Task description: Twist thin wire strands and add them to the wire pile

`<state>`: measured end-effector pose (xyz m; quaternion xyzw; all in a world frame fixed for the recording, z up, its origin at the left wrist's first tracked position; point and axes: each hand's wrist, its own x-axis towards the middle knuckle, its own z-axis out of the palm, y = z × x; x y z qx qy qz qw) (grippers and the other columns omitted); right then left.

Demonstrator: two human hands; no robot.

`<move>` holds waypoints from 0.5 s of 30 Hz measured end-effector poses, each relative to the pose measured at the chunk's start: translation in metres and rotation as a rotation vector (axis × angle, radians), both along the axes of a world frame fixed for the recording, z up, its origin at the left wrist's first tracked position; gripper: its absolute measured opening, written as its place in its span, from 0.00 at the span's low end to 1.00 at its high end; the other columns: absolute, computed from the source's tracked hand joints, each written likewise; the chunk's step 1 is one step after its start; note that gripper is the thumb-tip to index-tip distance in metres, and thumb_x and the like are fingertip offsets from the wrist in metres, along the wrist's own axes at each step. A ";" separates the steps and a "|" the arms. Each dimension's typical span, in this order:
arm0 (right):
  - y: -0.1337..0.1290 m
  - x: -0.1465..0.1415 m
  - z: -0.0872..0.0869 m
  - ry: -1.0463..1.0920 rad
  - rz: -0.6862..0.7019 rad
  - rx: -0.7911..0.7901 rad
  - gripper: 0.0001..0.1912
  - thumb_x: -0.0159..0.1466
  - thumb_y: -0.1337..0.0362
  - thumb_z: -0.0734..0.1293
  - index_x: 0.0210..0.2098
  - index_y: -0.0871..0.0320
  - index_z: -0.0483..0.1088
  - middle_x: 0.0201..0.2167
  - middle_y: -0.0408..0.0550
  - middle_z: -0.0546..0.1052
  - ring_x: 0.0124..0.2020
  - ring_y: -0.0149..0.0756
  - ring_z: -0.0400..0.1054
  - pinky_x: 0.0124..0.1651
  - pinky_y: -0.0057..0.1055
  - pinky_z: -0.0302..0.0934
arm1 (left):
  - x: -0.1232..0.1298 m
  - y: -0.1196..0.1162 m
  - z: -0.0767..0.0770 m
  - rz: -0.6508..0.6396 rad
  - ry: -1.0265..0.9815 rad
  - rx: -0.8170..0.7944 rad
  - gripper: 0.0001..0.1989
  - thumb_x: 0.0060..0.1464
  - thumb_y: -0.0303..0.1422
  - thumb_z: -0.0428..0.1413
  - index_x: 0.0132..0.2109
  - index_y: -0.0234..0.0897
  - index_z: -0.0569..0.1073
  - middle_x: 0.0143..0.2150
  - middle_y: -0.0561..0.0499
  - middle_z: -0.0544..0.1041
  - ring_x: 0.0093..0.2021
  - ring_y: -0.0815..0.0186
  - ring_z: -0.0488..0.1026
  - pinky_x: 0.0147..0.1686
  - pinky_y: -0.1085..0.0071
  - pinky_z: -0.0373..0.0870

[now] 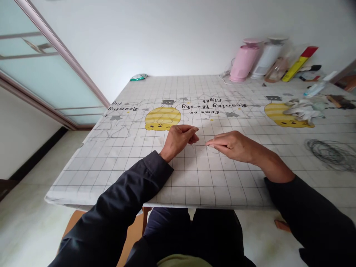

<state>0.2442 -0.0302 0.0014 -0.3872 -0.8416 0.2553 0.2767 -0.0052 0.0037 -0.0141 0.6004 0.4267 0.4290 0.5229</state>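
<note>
Above the front middle of the table, my left hand [180, 140] is closed, thumb and fingertips pressed in a pinch. My right hand [236, 146] pinches too, just to its right, with fingertips pointing left. A fine, pale strand [198, 150] sags in the small gap between the two hands, and both appear to hold it. It is too thin to tell whether it is wire or thread. A loose coil of dark thin wire [330, 152] lies on the cloth to the right of my right hand.
A checked tablecloth [111, 174] with yellow bear prints covers the table. A crumpled pale cloth [303, 111] lies at right. Along the back stand a pink cylinder [244, 62], a white cylinder [267, 59] and a yellow-red box [299, 63]. A green packet [138, 77] sits at back left.
</note>
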 end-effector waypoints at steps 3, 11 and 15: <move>0.005 0.005 -0.007 0.012 -0.076 -0.004 0.14 0.75 0.57 0.68 0.48 0.46 0.88 0.41 0.44 0.87 0.37 0.39 0.79 0.41 0.37 0.70 | -0.002 0.002 -0.001 -0.109 -0.080 -0.136 0.13 0.64 0.39 0.68 0.40 0.31 0.85 0.36 0.42 0.86 0.32 0.66 0.80 0.36 0.68 0.78; 0.003 0.019 -0.009 0.114 -0.084 -0.041 0.16 0.75 0.51 0.69 0.50 0.48 0.87 0.38 0.47 0.84 0.36 0.39 0.77 0.40 0.37 0.70 | -0.001 -0.002 -0.005 -0.276 -0.271 -0.297 0.17 0.62 0.43 0.70 0.47 0.32 0.87 0.45 0.41 0.85 0.36 0.68 0.78 0.33 0.73 0.74; 0.004 0.017 -0.009 0.270 -0.120 -0.190 0.21 0.72 0.47 0.74 0.60 0.48 0.82 0.51 0.51 0.85 0.52 0.47 0.80 0.53 0.43 0.75 | 0.004 -0.006 -0.006 -0.267 -0.216 -0.230 0.17 0.62 0.44 0.70 0.46 0.32 0.87 0.40 0.43 0.84 0.34 0.68 0.77 0.34 0.71 0.75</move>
